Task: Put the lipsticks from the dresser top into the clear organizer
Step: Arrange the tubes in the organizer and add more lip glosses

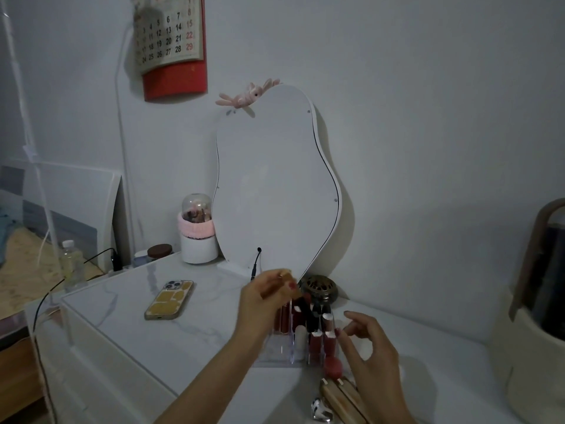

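Observation:
The clear organizer [282, 347] stands on the white marble dresser top [183, 325] in front of the mirror. Several red and dark lipsticks [318, 335] stand upright in its compartments. My left hand [263, 301] hovers over the organizer's back left, its fingertips bunched together and blurred; whether they pinch anything is unclear. My right hand [367, 347] is at the organizer's right side, fingers loosely curled and holding nothing, one fingertip close to the front lipstick caps. Beige tubes [342, 399], a round red item [333, 366] and a silver piece [321, 410] lie in front of the organizer.
A phone [169, 299] lies face down to the left. The wavy mirror [275, 185] leans on the wall, with a brass dish [318, 287] at its foot and a pink-banded white jar [197, 237] beside it. A large basket [535, 332] stands at right.

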